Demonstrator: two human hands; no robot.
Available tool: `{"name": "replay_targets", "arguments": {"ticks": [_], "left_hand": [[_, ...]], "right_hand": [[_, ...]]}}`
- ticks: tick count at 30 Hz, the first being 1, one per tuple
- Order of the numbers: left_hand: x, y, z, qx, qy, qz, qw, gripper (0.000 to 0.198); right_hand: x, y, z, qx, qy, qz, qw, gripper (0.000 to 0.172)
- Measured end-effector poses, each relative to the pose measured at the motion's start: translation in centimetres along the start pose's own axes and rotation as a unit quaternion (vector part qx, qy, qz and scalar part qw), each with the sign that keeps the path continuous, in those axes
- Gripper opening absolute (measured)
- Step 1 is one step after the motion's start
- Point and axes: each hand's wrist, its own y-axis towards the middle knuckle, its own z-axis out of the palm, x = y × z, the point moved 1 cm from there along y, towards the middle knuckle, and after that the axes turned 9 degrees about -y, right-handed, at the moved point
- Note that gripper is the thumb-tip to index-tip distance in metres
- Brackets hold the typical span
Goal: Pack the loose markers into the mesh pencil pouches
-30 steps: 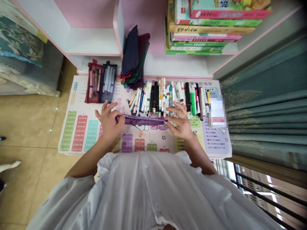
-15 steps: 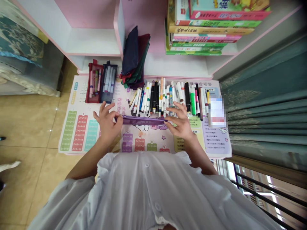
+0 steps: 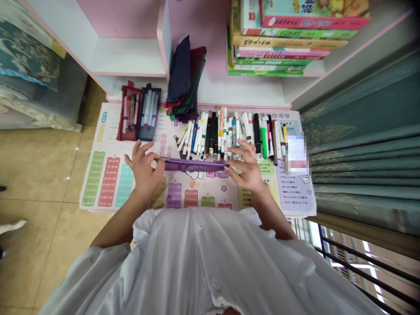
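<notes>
- Pink-and-white shelf unit (image 3: 127,57) fills the top of my view, well beyond both grips; stacked books (image 3: 278,41) sit on its upper right shelf.
- Printed multiplication-table mat (image 3: 101,179) lies right under both grips, at the foot of the shelf unit.
- Left grip (image 3: 144,173): thumb and forefinger pinching the left end of a slim purple zip pouch (image 3: 193,165), other fingers spread.
- Right grip (image 3: 246,168): thumb and fingers pinching the pouch's right end.
- Pouch is held level between the grips, over the mat; I can't tell if it touches.
- Loose markers and pens (image 3: 223,131) lie just beyond the pouch.
- Red mesh pencil case (image 3: 128,118) and navy mesh pencil case (image 3: 149,111) sit side by side beyond the left grip, pens inside; folded fabric pouches (image 3: 182,78) are stacked just right of them.
- Green curtain (image 3: 361,148) hangs well right of the right grip; tiled floor (image 3: 39,175) is left of the left grip.
</notes>
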Motion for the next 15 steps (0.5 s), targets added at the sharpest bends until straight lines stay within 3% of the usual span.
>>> {"name": "replay_targets", "arguments": {"ticks": [15], "left_hand": [[0.35, 0.00, -0.45, -0.021, -0.001, -0.009, 1.000, 0.014]], "right_hand": [[0.05, 0.03, -0.05, -0.014, -0.012, -0.010, 1.000, 0.002]]}}
